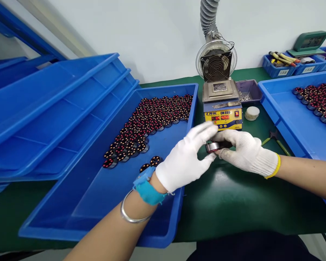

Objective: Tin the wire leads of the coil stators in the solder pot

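Observation:
My right hand, in a white knit glove with a yellow cuff, is closed with thumb and fingers round a small round motor stator. The stator's silver metal side faces left; a dark part shows between the right fingers. Close by on the left, my left hand wears a white glove, its fingers stretched out above the stator and its thumb below. Those fingers are slightly blurred, and whether they touch it is unclear. Both hands are over the green table, just in front of a yellow solder pot unit.
To the left, a blue tray holds many similar stators, beside stacked blue trays. A second stator tray stands right. Green-handled cutters, a white round pad, a purple bin and a fume duct surround the unit.

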The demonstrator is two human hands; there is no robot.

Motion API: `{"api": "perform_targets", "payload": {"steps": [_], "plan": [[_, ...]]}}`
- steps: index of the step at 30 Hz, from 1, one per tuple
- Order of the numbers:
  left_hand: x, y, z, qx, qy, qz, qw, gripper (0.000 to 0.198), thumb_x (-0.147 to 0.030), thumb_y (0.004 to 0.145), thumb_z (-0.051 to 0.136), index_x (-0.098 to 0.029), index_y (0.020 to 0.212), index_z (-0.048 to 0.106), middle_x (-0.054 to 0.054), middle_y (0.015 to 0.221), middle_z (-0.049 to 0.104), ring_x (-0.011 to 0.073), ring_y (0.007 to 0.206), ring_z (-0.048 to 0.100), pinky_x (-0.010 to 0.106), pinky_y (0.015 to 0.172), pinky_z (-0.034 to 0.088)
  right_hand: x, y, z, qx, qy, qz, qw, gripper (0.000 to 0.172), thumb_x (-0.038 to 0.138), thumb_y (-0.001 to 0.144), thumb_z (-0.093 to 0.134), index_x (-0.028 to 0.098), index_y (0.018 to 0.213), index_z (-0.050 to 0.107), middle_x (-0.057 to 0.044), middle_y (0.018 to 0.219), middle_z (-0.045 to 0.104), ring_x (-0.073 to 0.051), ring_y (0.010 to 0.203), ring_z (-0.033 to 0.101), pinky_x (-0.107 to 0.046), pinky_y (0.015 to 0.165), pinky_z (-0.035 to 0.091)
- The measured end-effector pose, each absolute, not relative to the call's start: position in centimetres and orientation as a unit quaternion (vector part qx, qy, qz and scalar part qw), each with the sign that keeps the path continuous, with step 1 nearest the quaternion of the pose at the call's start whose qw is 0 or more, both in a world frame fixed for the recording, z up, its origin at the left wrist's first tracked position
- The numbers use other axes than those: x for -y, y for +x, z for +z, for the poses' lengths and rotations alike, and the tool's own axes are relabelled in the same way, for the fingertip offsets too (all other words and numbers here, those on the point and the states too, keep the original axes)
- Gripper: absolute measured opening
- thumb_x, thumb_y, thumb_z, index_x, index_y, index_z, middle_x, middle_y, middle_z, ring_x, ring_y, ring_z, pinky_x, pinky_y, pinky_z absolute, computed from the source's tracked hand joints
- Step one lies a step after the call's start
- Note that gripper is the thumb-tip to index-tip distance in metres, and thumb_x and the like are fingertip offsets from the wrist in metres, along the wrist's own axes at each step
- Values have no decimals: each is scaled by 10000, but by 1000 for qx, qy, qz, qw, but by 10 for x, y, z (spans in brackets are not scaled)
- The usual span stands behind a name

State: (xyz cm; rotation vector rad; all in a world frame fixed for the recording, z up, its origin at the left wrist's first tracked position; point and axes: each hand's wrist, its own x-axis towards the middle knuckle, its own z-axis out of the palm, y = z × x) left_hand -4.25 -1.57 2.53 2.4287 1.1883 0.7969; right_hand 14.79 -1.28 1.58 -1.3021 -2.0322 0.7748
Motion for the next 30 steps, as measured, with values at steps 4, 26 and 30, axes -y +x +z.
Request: {"api": "perform_targets", "payload": {"steps": [4, 26, 30], "plan": [[16, -44, 27, -436, 864, 231, 100, 396, -314, 825, 593, -195, 1202, 613, 73, 1120, 696, 217, 1028, 656, 345, 901, 519, 14, 154, 21, 784, -522, 211, 261, 295, 271, 750, 628, 289, 1038, 687, 19, 1007, 701, -202, 913, 657, -300, 718, 469], [15, -46, 41, -530, 681, 295, 410, 405, -523, 861, 508, -179, 651, 547, 4, 548, 600, 120, 467, 552, 236, 429, 402, -4, 161, 25, 706, -531, 379, 276, 225, 339, 766, 640, 214, 929, 731, 0, 863, 723, -155, 775, 652, -229, 616, 468], [16, -33, 32, -544, 690, 312, 361, 392, -526, 863, 516, -182, 678, 551, -4, 587, 601, 111, 504, 552, 231, 469, 412, -1, 159, 28, 708, -526, 386, 271, 210, 327, 746, 656, 216, 907, 735, 8, 821, 719, -139, 719, 640, -211, 571, 440]]}}
